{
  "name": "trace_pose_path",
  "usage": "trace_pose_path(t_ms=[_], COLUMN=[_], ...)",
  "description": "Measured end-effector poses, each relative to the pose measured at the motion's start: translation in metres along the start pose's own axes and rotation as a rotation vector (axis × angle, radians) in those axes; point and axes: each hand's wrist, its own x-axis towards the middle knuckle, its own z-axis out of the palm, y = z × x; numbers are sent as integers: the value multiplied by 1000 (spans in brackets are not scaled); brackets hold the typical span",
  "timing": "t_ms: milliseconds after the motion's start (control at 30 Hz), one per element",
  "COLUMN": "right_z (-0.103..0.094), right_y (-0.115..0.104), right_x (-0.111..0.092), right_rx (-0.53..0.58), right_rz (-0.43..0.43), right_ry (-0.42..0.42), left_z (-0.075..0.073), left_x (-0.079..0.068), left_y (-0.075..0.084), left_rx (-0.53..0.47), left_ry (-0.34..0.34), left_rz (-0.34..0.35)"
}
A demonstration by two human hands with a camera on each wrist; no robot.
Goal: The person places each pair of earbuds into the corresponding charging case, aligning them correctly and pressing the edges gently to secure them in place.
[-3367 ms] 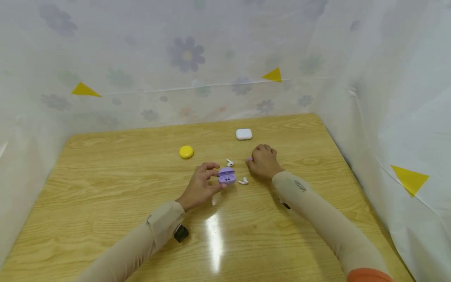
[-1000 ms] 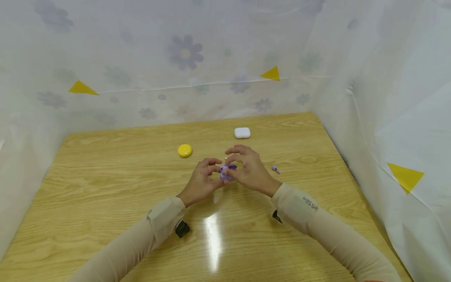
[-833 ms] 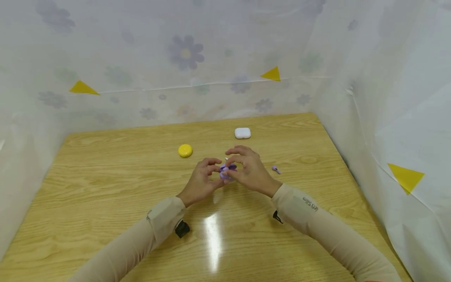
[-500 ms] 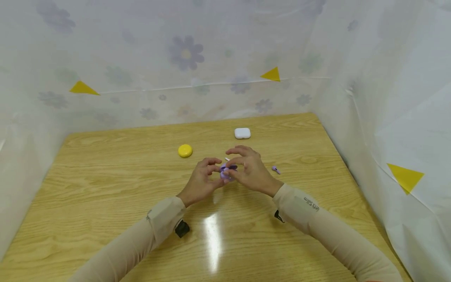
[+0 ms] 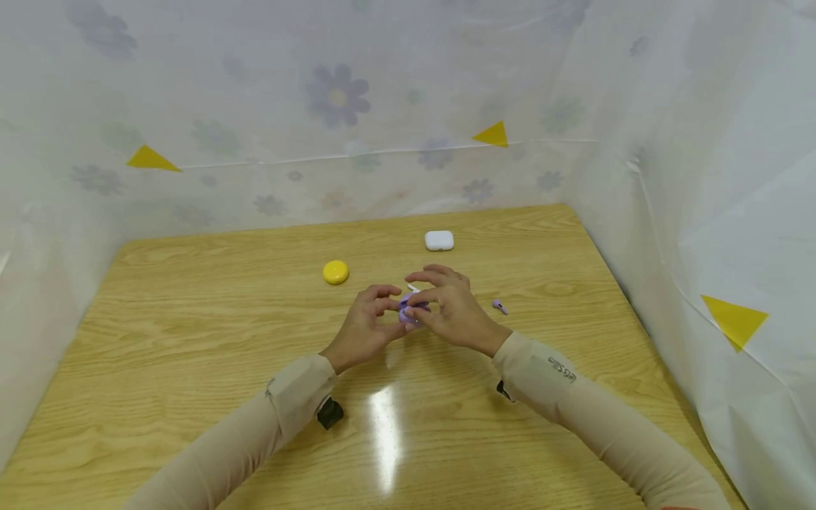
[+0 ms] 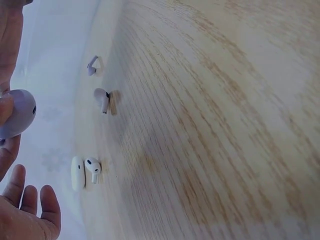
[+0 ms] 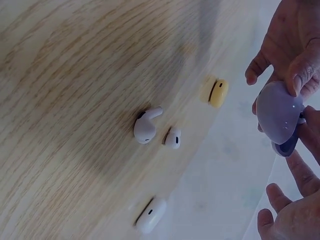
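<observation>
Center frame: your left hand (image 5: 365,331) grips purple case (image 7: 278,112); right hand (image 5: 451,310), hold unclear, could tip it by pressing off-center.

Earbud cases: three are counted, being one purple earbud case (image 7: 277,111), one round yellow earbud case (image 5: 335,272) and one white earbud case (image 5: 439,241). Loose earbuds: three are shown, being two white earbuds (image 7: 145,131) and one purple earbud (image 5: 500,307); whether a fourth is hidden cannot be told. Hands: two are listed, one left hand (image 5: 362,328), one right hand (image 5: 451,306). Three yellow triangles (image 5: 492,134) are recorded. One wood-grain table (image 5: 223,304) is entered.
</observation>
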Motion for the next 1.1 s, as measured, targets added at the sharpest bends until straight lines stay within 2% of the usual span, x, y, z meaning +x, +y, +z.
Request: trace_pose_path(t_ms=[333,500,600,833,967,1100], right_z=[3,1,-4,-29,-43,-53], right_y=[3,3,4,20,31,44], right_x=[-2,-2,-1,2,-1,-6], right_rx=[-55,-36,-24,-45,-63,-65], right_rz=[-51,-79,-107,-142,-111,-33], right_ry=[26,53,110,310,370,381], left_z=[2,2,3,5,6,7], left_x=[0,0,1,2,2,3], left_y=[-1,0,0,0,0,0], left_rx=[-16,-22,-18,-14,-6,-7], left_ry=[-2,3,13,21,26,24], left_rz=[-12,-7,2,12,22,24])
